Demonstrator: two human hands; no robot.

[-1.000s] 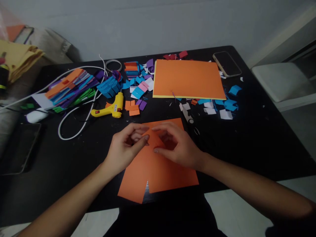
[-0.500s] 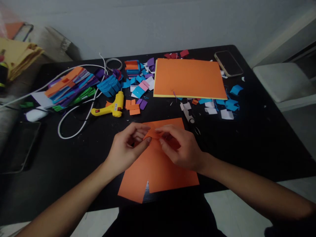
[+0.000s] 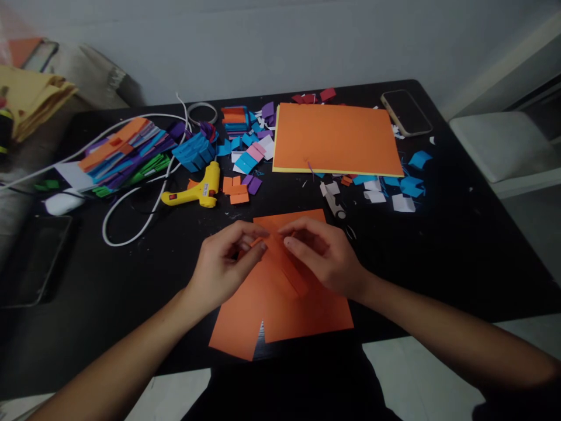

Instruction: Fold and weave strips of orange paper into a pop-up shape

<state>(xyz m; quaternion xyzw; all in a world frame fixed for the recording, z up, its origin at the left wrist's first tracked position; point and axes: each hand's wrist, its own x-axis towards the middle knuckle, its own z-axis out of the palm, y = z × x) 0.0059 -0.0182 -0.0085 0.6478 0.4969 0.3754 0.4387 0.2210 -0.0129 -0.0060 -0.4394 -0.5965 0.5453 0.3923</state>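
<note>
- Black table (image 3: pixel 421 269) against a plain grey wall (image 3: pixel 245 52), with a pale seat (image 3: pixel 497 143) off to the right
- Along the far side lie bundles of coloured paper (image 3: pixel 123 155), a yellow glue gun (image 3: pixel 207 190), an orange pad (image 3: pixel 337 139) with yellow beneath, and a phone (image 3: pixel 407 114)
- Near the person, an orange sheet (image 3: pixel 245 310), slit at its near edge, lies flat on the table
- Left hand (image 3: pixel 228 254) curled, thumb and forefinger seeming to pinch the upper end of a folded orange strip (image 3: pixel 293 279), which slants over the sheet between the hands
- Right hand (image 3: pixel 328 251) loosely curled, fingertips right beside the strip; cannot tell whether it grips
- Half a second ago the strip was bunched up at both hands' fingertips; its lower end now points toward the person, and the right thumb has risen
</note>
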